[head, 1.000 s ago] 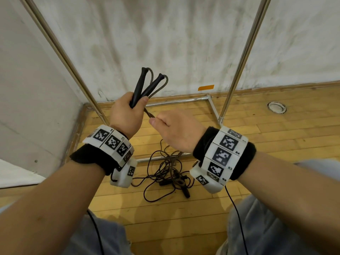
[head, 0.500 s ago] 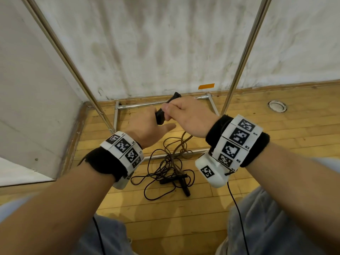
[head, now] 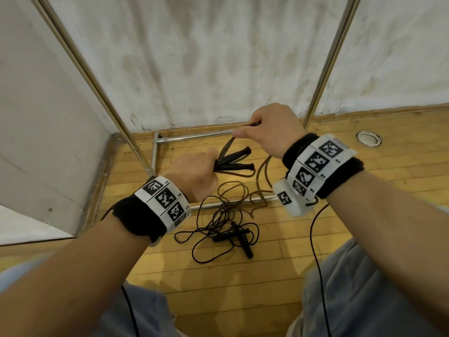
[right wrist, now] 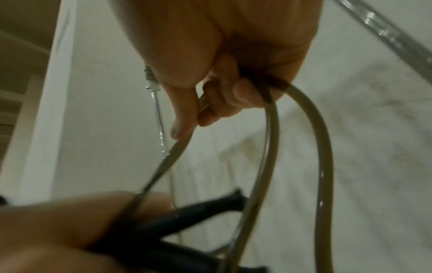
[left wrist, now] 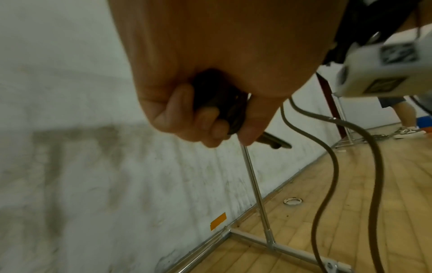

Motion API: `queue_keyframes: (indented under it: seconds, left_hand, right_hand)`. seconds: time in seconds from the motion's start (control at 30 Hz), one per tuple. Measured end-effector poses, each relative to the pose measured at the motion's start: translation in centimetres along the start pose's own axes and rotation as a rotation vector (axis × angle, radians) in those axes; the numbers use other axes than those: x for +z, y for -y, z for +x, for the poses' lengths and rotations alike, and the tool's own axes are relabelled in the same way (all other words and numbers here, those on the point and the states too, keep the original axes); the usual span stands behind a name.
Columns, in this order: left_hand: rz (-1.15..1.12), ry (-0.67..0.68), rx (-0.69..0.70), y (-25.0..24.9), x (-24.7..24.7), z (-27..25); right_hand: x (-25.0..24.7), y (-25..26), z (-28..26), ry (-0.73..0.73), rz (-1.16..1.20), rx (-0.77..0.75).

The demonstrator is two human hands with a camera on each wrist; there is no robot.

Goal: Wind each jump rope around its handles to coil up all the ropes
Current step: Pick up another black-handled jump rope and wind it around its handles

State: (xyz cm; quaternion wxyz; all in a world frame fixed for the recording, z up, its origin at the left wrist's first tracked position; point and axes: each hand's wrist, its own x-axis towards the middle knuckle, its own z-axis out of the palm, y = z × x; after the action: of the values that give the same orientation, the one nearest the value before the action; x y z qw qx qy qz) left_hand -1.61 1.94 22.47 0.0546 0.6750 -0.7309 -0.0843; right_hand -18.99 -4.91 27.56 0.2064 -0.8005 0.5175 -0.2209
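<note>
Gripping two black handles point(head: 234, 160) in the left hand point(head: 196, 172), fingers point(left wrist: 205, 118) curled tight round them, tips splayed rightward. Pinching the grey rope point(right wrist: 268, 140) in the right hand point(head: 269, 128), up and right of the handles, rope taut from thumb to left fist, slack looping below. Lying tangled on the wooden floor point(head: 243, 283): a second jump rope point(head: 226, 227), apparently unwound.

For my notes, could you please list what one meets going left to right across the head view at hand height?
Left hand → black handles it grips → right hand pinching the rope → floor ring.
</note>
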Motion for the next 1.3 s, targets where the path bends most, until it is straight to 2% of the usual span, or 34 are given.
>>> queue_keyframes:
  seconds: [0.07,0.2,0.3,0.37,0.5,0.57,0.6,0.67,0.77,0.83,0.9,0.97,1.03,1.1,1.2,1.3]
  left_hand:
    - [-0.07,-0.021,0.071,0.0,-0.8,-0.4]
    - [-0.301,-0.067,0.124,-0.2,-2.7,-1.2]
    - [-0.549,-0.129,0.114,-0.8,-3.7,-1.3]
    - [-0.664,-0.183,0.056,-1.0,-4.0,-1.2]
    - [-0.8,-0.257,-0.053,-1.2,-4.1,-0.8]
    - [-0.814,-0.252,-0.071,-1.2,-4.0,-0.6]
    - [-0.8,-0.242,-0.078,-1.3,-3.8,-0.5]
    - [-0.779,-0.24,-0.096,-1.3,-3.7,-0.3]
    - [-0.838,-0.285,-0.116,-1.3,-4.2,0.1]
    - [-0.881,-0.279,-0.1,-1.3,-4.6,0.3]
    - [-0.884,-0.25,-0.083,-1.5,-4.8,0.4]
    - [-0.837,-0.23,-0.069,-1.9,-4.5,0.4]
    - [-0.778,-0.227,-0.064,-2.1,-4.2,0.6]
    - [-0.741,-0.258,-0.072,-1.9,-4.1,0.9]
    - [-0.675,-0.354,-0.08,-1.2,-4.5,1.1]
    - [-0.555,-0.463,-0.066,-0.4,-4.9,1.0]
  right_hand:
    - [-0.5,-1.1,0.7,0.031,0.096,0.023]
    - [-1.0,-1.7,1.1,0.149,0.295,0.022]
    - [-0.5,-1.5,0.9,0.201,0.519,0.109]
    - [0.6,-1.0,0.4,0.304,0.696,0.163]
    - [3.8,-0.3,-1.4,0.457,0.516,0.146]
    - [5.5,0.2,-2.4,0.517,0.511,0.159]
    - [6.1,0.3,-2.8,0.505,0.513,0.165]
    - [6.9,0.6,-3.3,0.371,0.485,0.148]
    - [7.0,0.8,-4.0,0.121,0.426,-0.02]
    - [7.0,1.0,-4.5,0.124,0.368,-0.091]
    - [7.3,1.1,-4.6,0.14,0.299,-0.072]
    - [7.4,1.0,-4.1,0.149,0.294,0.029]
    - [7.1,0.8,-3.4,0.205,0.395,0.149]
    - [6.3,0.9,-2.9,0.237,0.507,0.195]
    - [5.2,0.9,-2.5,0.191,0.651,0.184]
    - [4.6,0.8,-2.5,0.094,0.506,0.082]
